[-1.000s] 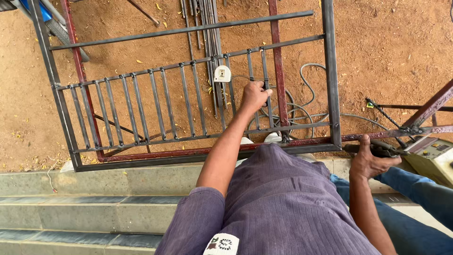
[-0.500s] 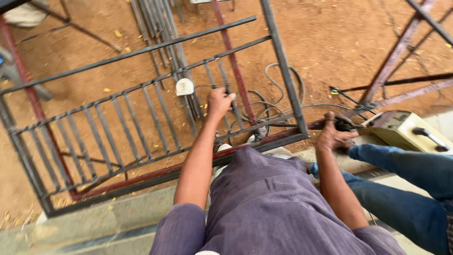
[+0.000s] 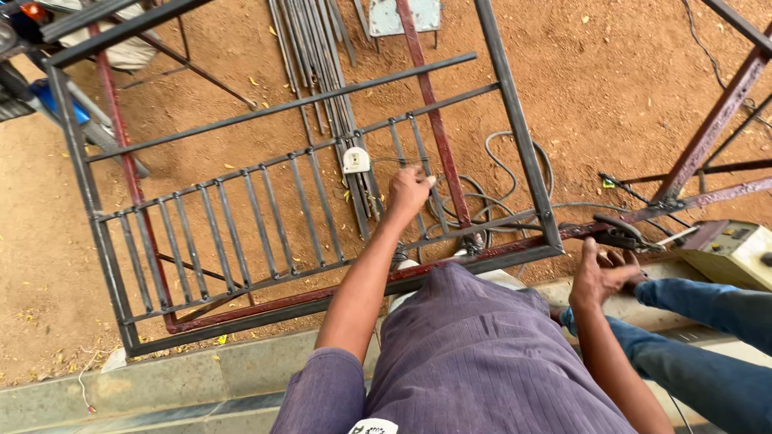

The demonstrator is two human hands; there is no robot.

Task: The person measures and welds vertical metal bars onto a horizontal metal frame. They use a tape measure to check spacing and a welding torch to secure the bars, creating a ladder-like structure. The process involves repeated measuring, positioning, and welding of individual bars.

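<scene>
A dark steel grille frame (image 3: pixel 515 120) with several upright bars lies flat on the red earth. My left hand (image 3: pixel 409 191) reaches out over it with the fingers closed on one thin upright bar (image 3: pixel 420 149) near the frame's middle. A small white plug adapter (image 3: pixel 355 160) sits just left of that hand. My right hand (image 3: pixel 599 277) rests at the frame's near right corner, fingers curled just below a black welding electrode holder (image 3: pixel 619 233). Whether that hand grips anything is hidden. My purple shirt fills the bottom centre.
Grey cables (image 3: pixel 515 173) loop on the ground under the frame. A bundle of loose rods (image 3: pixel 318 56) lies at the top. A cream welding machine (image 3: pixel 736 253) stands right, beside another person's blue-trousered leg (image 3: pixel 708 309). A concrete step (image 3: pixel 201 378) runs along the near edge.
The view has swung and steadied. My left hand stays on the same upright bar. My right hand remains at the frame's right corner by the electrode holder.
</scene>
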